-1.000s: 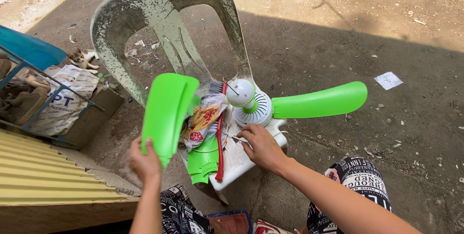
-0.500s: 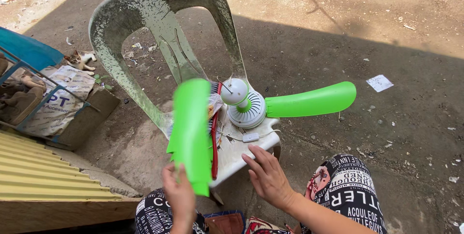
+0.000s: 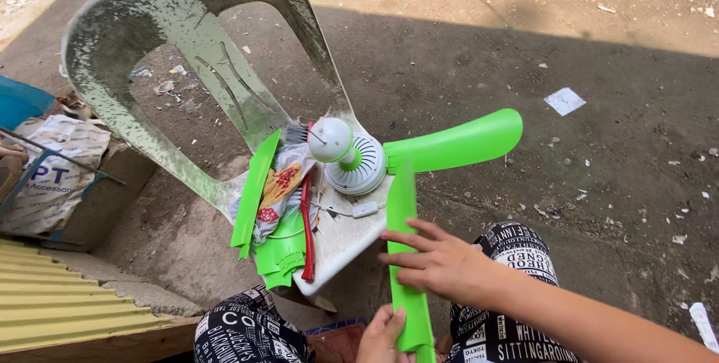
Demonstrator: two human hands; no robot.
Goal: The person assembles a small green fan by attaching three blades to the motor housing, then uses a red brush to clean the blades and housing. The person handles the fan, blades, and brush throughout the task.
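Note:
A white fan motor hub [image 3: 352, 157] sits on the seat of a dirty white plastic chair [image 3: 172, 26]. One green blade [image 3: 457, 142] sticks out from the hub to the right. A second green blade [image 3: 403, 221] points from the hub down toward me. My left hand [image 3: 382, 333] grips its lower end from below. My right hand [image 3: 434, 262] lies across it with fingers spread flat. A third green blade [image 3: 255, 187] leans loose at the seat's left edge, beside a snack wrapper [image 3: 281, 183], a red strip [image 3: 307, 228] and green plastic pieces [image 3: 281, 254].
My knees in black-and-white printed shorts [image 3: 517, 250] are close under the chair's front. A yellow corrugated sheet [image 3: 60, 295] lies at the lower left, with a white bag [image 3: 45, 172] and a blue object [image 3: 19, 101] behind it. Paper scraps [image 3: 565, 101] dot the concrete ground.
The blade in my left hand has swung from the hub's left side round to the front, pointing at me. My right hand moved from the seat onto that blade.

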